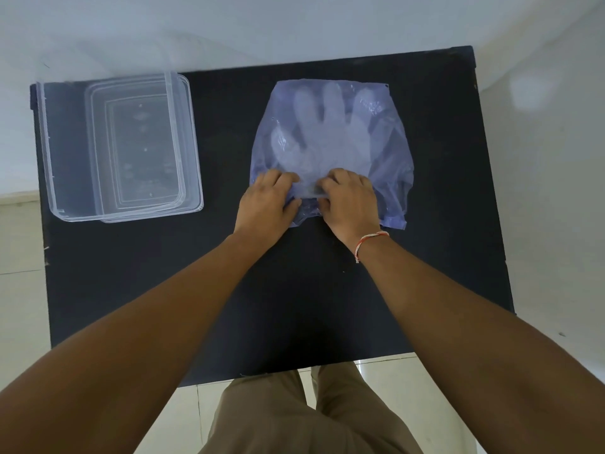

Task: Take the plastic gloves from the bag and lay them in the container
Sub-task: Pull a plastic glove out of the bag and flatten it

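Observation:
A translucent bluish plastic bag (389, 165) lies flat on the black table (294, 290), right of centre. Inside it I can see a stack of clear plastic gloves (327, 136), fingers pointing away from me. My left hand (266, 204) and my right hand (348, 201) sit side by side at the bag's near edge, fingers curled and pinching the plastic there. A clear rectangular container (65, 149) stands at the table's far left with nothing visible in it.
A clear lid (147, 142) appears to lie overlapping the container's right side. The table's left edge runs just beside the container. White wall lies beyond the table, pale floor tiles on both sides, and my legs below the near edge.

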